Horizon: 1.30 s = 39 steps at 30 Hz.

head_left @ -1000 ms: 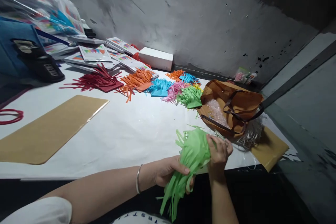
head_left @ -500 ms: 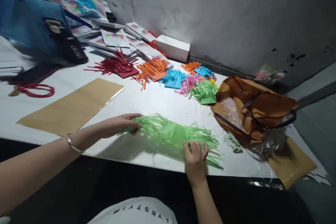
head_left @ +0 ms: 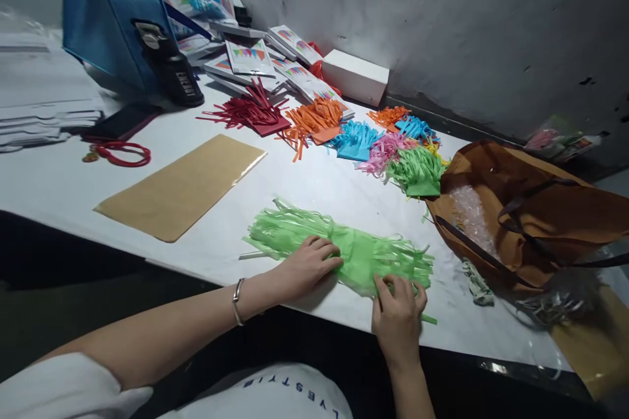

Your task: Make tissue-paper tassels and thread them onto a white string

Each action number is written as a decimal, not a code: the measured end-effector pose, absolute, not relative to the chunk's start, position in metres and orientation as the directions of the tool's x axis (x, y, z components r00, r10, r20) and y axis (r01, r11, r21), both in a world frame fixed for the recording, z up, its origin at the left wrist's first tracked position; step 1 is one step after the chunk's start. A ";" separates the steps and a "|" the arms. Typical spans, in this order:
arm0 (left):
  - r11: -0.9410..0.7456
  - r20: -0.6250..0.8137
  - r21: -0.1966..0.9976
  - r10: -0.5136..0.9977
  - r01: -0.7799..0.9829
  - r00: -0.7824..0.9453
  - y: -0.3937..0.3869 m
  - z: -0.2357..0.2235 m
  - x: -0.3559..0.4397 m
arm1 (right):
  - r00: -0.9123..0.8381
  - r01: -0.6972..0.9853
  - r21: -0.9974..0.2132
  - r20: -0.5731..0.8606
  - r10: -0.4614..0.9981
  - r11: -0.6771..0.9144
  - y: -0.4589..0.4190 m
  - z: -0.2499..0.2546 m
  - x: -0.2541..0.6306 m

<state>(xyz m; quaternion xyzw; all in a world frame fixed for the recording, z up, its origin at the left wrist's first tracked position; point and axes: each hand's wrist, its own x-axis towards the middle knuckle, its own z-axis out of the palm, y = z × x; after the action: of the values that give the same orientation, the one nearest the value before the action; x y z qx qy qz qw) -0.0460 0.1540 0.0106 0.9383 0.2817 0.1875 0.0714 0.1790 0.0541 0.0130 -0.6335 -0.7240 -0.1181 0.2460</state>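
A sheet of green tissue paper point(head_left: 360, 250), cut into fringe at both ends with a plain band between, lies spread on the white table near its front edge. My left hand point(head_left: 310, 265) rests on the left part of the sheet by the band, its fingers laid over the strips. At the band's near right edge, my right hand point(head_left: 399, 301) has bent fingers closed on the paper; its thumb is mostly hidden. Folded fringed bundles lie farther back: dark red point(head_left: 253, 111), orange point(head_left: 317, 119), blue point(head_left: 356, 141), pink point(head_left: 386, 152) and green point(head_left: 417, 170).
A brown envelope point(head_left: 184, 186) lies at the left, beside a red cord bracelet point(head_left: 128, 154) and dark phone point(head_left: 122, 121). Behind are a blue bag point(head_left: 111, 33), black bottle point(head_left: 174, 75), printed packets point(head_left: 250, 57) and white box point(head_left: 356, 75). An open brown bag point(head_left: 550, 209) stands right.
My left hand has left the fringe at the left end and come right onto the sheet near its band. The left fringe now lies flatter. My right hand stays at the near edge; the view has shifted.
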 end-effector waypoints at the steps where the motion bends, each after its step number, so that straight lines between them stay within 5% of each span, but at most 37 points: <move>1: -0.833 0.317 0.256 0.552 0.491 0.771 0.156 0.010 -0.047 | -0.085 0.972 -0.146 0.507 0.858 0.183 0.051 0.017 0.180; 9: -0.779 0.334 0.461 0.596 0.425 0.730 0.160 0.016 -0.053 | -0.203 0.919 -0.198 0.504 0.840 0.340 0.067 0.031 0.155; 14: -0.754 0.319 0.507 0.615 0.418 0.721 0.162 0.015 -0.056 | -0.170 0.882 -0.330 0.443 0.880 0.337 0.082 0.027 0.157; 26: -0.890 0.447 0.241 0.455 0.386 0.770 0.155 0.021 -0.048 | -0.229 0.884 -0.318 0.348 0.909 0.344 0.081 0.031 0.163; 39: -0.723 0.363 0.675 0.500 0.148 0.786 0.161 0.041 -0.065 | -0.207 0.928 -0.204 0.416 0.886 0.313 0.083 0.017 0.160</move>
<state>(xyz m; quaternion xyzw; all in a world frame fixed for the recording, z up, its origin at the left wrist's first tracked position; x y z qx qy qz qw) -0.0653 0.1608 0.0413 0.8876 0.1824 0.2714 0.3245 0.1601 0.0834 0.0174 -0.5844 -0.7756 -0.0448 0.2343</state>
